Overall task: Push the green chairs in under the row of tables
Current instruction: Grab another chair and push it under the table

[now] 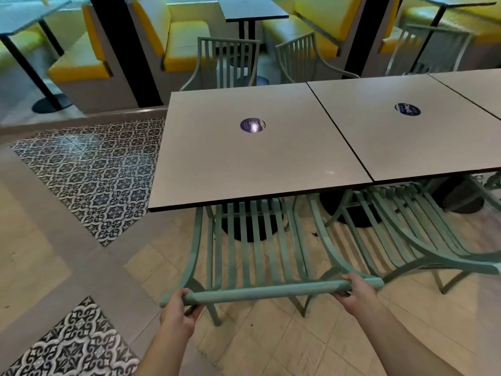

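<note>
A green slatted chair (260,290) stands in front of me, its seat partly under the near edge of the leftmost grey table (217,158). My left hand (177,312) grips the left end of its top rail and my right hand (356,293) grips the right end. A second green chair (423,248) sits to the right, angled, its seat under the second table (433,147). Across the tables stand two more green chairs (230,61), (299,57) and a third (433,47).
Each table rests on a black round base (249,229). Yellow booth seats (179,44) and dark tables (252,9) fill the back. Patterned floor tiles (95,172) lie to the left, beige tiles underfoot.
</note>
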`<move>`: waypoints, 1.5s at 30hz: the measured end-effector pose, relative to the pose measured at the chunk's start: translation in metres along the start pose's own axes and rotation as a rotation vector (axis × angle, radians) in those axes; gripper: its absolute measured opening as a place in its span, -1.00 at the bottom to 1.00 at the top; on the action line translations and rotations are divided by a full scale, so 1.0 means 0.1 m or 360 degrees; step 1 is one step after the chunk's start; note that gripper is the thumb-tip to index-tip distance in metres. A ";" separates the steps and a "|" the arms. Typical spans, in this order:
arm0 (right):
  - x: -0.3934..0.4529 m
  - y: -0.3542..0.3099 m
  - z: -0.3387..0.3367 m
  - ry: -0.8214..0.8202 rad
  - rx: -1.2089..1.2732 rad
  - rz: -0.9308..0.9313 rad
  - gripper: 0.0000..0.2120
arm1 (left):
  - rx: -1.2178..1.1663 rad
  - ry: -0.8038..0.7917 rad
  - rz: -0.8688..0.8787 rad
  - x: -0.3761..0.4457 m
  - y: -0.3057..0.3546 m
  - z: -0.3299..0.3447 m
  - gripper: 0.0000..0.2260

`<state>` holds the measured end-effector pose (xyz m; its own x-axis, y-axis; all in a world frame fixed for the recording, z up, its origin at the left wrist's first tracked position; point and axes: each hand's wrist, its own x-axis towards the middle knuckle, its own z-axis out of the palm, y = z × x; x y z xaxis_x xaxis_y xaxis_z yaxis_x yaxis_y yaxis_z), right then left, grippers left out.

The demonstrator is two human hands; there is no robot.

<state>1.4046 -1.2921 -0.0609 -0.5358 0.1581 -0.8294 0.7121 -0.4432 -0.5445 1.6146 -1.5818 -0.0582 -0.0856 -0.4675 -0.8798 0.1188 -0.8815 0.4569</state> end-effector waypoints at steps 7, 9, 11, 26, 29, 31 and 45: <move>0.20 -0.16 0.15 -0.0030 0.0012 0.0017 -0.38 | -0.0029 0.0000 -0.0028 0.05 0.00 0.17 -0.80; 0.23 -0.19 0.18 -0.0034 0.0003 0.0024 -0.38 | -0.0030 0.0015 -0.0017 0.07 -0.01 0.22 -0.78; 0.24 -0.21 0.20 -0.0034 -0.0003 0.0033 -0.39 | -0.0016 0.0012 -0.0002 0.10 -0.03 0.25 -0.78; 0.11 -0.24 0.12 -0.0112 -0.0126 -0.0111 -0.45 | 0.0463 -0.0099 0.0047 -0.01 -0.01 0.02 -0.65; -0.02 -0.18 0.05 0.0099 -0.0377 -0.0408 -0.37 | 0.0619 -0.0101 0.0156 -0.04 0.10 -0.17 -0.57; -0.12 -0.13 0.02 0.0253 -0.0606 -0.0752 -0.40 | 0.0690 -0.0067 0.0256 -0.03 0.20 -0.31 -0.55; -1.13 0.91 1.40 -0.1045 -0.2141 -0.1262 -0.67 | 0.1177 0.0015 0.0951 0.17 1.36 -0.90 -0.88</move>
<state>1.4664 -1.4737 0.0014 -0.7620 -0.5627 -0.3205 -0.1363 0.6233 -0.7700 1.7187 -1.7036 -0.0228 -0.2049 -0.8567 -0.4735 -0.5163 -0.3164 0.7958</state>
